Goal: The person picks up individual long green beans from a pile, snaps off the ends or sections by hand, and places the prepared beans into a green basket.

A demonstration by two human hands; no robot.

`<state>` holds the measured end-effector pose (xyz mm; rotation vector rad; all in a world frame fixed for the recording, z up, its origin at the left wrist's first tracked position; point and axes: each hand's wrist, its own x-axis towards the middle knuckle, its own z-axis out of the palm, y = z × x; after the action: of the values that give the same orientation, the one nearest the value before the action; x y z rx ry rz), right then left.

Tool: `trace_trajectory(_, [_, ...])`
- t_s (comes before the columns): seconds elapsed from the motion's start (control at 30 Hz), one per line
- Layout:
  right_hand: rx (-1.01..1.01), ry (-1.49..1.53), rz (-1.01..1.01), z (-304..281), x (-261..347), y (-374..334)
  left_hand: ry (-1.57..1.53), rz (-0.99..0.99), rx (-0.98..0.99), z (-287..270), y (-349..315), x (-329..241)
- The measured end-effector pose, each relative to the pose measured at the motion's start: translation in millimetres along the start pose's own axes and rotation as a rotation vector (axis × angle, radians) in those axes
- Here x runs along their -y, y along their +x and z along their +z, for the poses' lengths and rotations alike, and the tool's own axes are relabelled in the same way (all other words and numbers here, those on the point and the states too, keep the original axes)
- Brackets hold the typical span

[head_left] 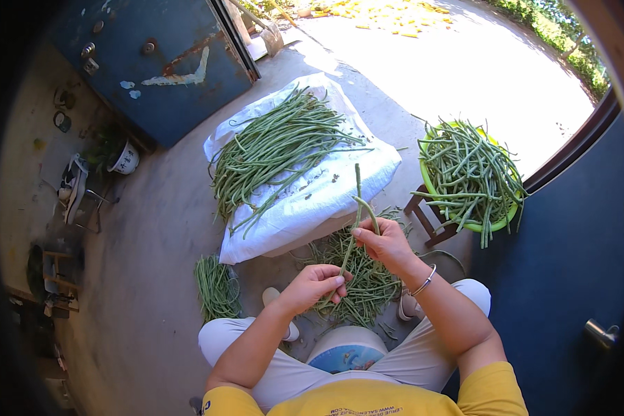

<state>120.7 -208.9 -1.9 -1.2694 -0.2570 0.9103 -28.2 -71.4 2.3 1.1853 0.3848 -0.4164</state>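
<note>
Between my two hands runs a long green bean (349,256), slanting upward. My left hand (314,286) pinches its lower part with thumb and fingertips. My right hand (387,244) grips it higher up, and a curved piece of bean sticks up beside the thumb. Below both hands a heap of bean pieces (367,288) lies on the ground between my feet. Ahead, a large pile of long beans (277,145) rests on a white sheet (357,170) over a low support. A silvery bangle circles my right wrist.
At the right, a lime-green basin (428,182) heaped with beans stands on a brown wooden stool (433,225). A bundle of beans (217,286) lies on the floor at the left. Blue metal doors (159,55) flank the sunlit doorway. A potted plant (125,159) stands far left.
</note>
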Motion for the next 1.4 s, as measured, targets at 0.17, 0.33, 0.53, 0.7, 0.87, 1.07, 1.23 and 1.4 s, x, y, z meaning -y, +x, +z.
trace_trajectory(0.17, [-0.125, 0.081, -0.177, -34, 25, 12, -0.017, 0.034, -0.011, -1, -4, -4])
trace_trajectory(0.33, [-0.107, 0.140, -0.253, -36, 25, 8, 0.032, 0.041, -0.111, 3, -1, -5])
trace_trajectory(0.53, [-0.090, 0.148, -0.345, -33, 26, 4, 0.434, 0.164, -0.296, 5, 7, 5])
trace_trajectory(0.7, [-0.125, 0.302, -0.337, -41, 30, 6, 0.549, 0.545, -0.515, 20, 11, 3])
trace_trajectory(0.87, [-0.176, 0.441, -0.271, -52, 24, 8, 0.694, 0.748, -0.530, 33, 11, -9])
trace_trajectory(1.07, [-0.565, 0.353, -0.438, -103, 53, 16, 0.880, 1.044, -0.189, 50, 2, -11])
trace_trajectory(1.23, [-0.830, 0.117, -0.547, -180, 97, 14, 1.293, 0.574, -0.421, 11, 11, -2])
trace_trajectory(1.4, [-1.022, -0.005, -0.373, -230, 104, 15, 1.219, 0.515, -0.666, -30, 21, -11])
